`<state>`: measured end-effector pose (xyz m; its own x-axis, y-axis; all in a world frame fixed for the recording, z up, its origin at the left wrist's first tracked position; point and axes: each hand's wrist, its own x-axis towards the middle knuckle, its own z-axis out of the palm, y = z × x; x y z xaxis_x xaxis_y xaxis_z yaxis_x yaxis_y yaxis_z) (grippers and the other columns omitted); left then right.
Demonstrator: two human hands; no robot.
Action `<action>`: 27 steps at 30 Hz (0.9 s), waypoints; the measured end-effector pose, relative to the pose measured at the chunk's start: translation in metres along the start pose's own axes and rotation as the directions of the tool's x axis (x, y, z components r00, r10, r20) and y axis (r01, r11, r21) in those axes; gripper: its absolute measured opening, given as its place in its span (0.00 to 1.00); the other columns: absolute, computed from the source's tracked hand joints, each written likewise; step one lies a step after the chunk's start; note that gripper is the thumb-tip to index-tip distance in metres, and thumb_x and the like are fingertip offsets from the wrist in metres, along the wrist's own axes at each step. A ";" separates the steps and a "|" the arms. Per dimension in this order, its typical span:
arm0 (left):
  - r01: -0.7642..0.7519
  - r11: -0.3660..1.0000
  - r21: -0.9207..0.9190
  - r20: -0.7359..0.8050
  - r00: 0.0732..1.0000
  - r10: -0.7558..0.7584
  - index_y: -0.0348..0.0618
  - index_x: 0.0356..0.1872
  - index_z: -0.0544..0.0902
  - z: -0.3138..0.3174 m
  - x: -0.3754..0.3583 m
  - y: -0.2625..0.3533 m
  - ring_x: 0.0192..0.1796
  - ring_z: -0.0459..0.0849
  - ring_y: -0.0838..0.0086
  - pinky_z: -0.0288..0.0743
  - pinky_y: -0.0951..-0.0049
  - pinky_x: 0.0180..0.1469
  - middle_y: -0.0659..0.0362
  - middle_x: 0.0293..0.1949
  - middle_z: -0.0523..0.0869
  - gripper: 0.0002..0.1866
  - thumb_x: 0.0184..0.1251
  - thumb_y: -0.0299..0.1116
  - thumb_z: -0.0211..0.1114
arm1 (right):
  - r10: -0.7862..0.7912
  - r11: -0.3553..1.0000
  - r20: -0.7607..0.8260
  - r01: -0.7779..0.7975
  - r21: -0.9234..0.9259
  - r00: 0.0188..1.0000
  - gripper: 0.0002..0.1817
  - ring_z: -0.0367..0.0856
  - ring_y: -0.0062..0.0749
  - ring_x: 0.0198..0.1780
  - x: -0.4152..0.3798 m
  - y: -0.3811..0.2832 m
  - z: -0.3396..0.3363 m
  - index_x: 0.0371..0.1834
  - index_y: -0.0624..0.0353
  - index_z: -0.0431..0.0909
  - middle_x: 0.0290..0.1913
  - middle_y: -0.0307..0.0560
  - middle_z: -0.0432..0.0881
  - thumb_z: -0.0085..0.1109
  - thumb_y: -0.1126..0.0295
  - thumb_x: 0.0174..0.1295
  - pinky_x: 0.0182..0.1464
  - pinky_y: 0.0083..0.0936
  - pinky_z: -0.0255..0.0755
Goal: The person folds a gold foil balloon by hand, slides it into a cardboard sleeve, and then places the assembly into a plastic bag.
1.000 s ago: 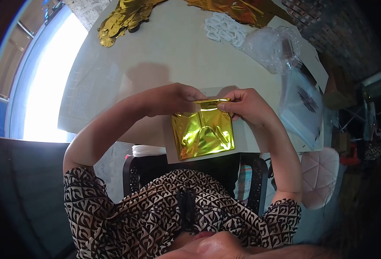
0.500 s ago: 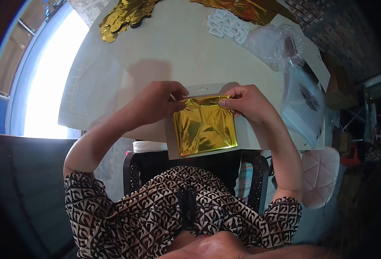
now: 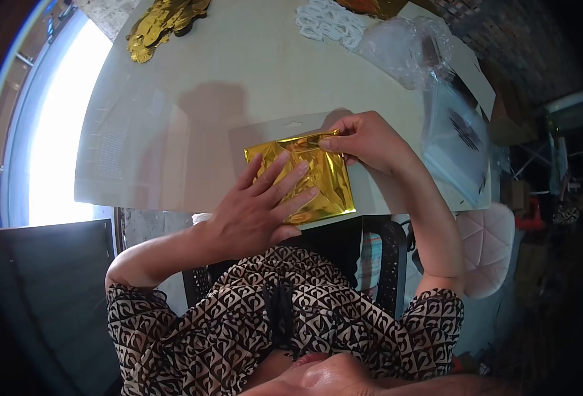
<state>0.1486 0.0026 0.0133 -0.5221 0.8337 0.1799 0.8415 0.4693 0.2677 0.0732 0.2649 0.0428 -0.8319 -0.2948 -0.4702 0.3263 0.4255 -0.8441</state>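
A folded gold foil sheet (image 3: 334, 181) lies at the table's near edge, over a clear plastic bag (image 3: 294, 125) whose hang-hole end shows beyond the foil. My left hand (image 3: 258, 208) rests on the foil's left half, fingers spread and palm down. At the far right corner, my right hand (image 3: 364, 142) pinches the foil between thumb and fingers. Part of the foil is hidden under the left hand.
Gold foil pieces (image 3: 163, 26) lie at the table's far left. Bundles of white cord (image 3: 331, 23) and crumpled clear plastic (image 3: 404, 49) sit at the far right. A stack of clear bags (image 3: 455, 142) lies along the right edge, near a pink padded seat (image 3: 488, 251).
My left hand has left the foil's far left corner and come nearer, flattening on its surface. The right hand keeps its pinch. The whole view has shifted slightly.
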 end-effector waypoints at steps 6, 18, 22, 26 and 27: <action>0.029 0.999 0.025 0.069 0.997 -0.031 0.55 0.74 0.68 -0.002 0.003 0.003 0.80 0.52 0.46 0.42 0.38 0.79 0.51 0.78 0.61 0.34 0.72 0.59 0.51 | 0.025 0.998 -0.016 -0.026 -0.051 1.000 0.12 0.78 0.16 0.30 0.000 -0.005 0.000 0.38 0.63 0.84 0.31 0.38 0.84 0.72 0.65 0.62 0.31 0.17 0.73; 0.032 0.999 -0.011 0.035 0.999 -0.032 0.55 0.73 0.69 0.000 0.002 0.003 0.80 0.54 0.48 0.42 0.39 0.78 0.51 0.77 0.63 0.37 0.64 0.53 0.64 | 0.066 0.864 -0.098 -0.106 -0.491 0.993 0.14 0.80 0.23 0.27 0.003 -0.028 -0.006 0.33 0.64 0.83 0.27 0.44 0.84 0.70 0.62 0.60 0.34 0.24 0.76; 0.025 1.000 -0.007 0.040 0.999 -0.025 0.55 0.74 0.68 0.000 0.002 0.003 0.80 0.54 0.48 0.41 0.38 0.78 0.51 0.77 0.63 0.38 0.63 0.54 0.65 | 0.013 0.681 -0.199 -0.155 -0.716 0.980 0.14 0.84 0.31 0.32 -0.006 -0.036 0.004 0.37 0.61 0.83 0.32 0.46 0.86 0.71 0.61 0.58 0.38 0.30 0.78; 0.028 1.000 -0.008 0.034 0.999 -0.028 0.55 0.74 0.68 0.001 0.002 0.004 0.80 0.54 0.48 0.40 0.38 0.79 0.51 0.77 0.63 0.38 0.64 0.54 0.65 | -0.523 0.450 -0.107 0.167 -0.877 0.846 0.20 0.83 0.40 0.50 -0.019 -0.012 0.018 0.48 0.57 0.83 0.50 0.47 0.85 0.72 0.59 0.56 0.54 0.38 0.76; 0.025 1.000 -0.008 0.026 0.999 -0.025 0.55 0.74 0.68 0.001 0.003 0.005 0.80 0.54 0.49 0.40 0.38 0.79 0.51 0.77 0.63 0.38 0.64 0.54 0.65 | -0.737 0.266 0.105 0.428 -0.864 0.668 0.25 0.82 0.41 0.58 -0.022 -0.003 0.019 0.54 0.57 0.82 0.57 0.48 0.83 0.72 0.57 0.55 0.61 0.40 0.74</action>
<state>0.1514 0.0075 0.0146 -0.5388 0.8293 0.1483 0.8272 0.4874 0.2795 0.0986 0.2536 0.0508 -0.7492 -0.5999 0.2807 -0.6573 0.7258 -0.2030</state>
